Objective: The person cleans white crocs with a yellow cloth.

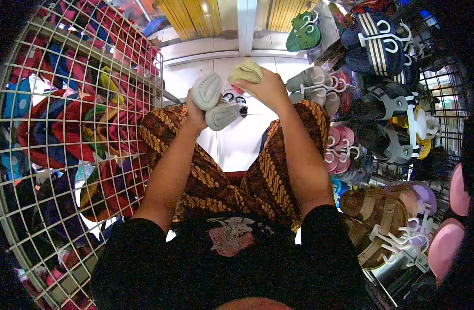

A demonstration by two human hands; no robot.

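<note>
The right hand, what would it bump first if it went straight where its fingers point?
Past the yellowish cloth it holds, probably the upper pale shoe in the left hand, though depth is unclear.

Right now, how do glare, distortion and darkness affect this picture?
Head view: lens distortion bows the pale metal wire grid; corners fall black; the white tiled floor looks washed bright; the black short-sleeved shirt looks grainy; the pale grey, rounded shoes show detail.

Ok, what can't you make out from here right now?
- Head view: left hand, most fingers hidden behind the grey shoes.
- Head view: the shoes' far side, turned away from the camera.
- Head view: red patch by the right hand and yellow cloth, too small to identify.
- Head view: pink footwear, cut off by the dark lens edge.
</note>
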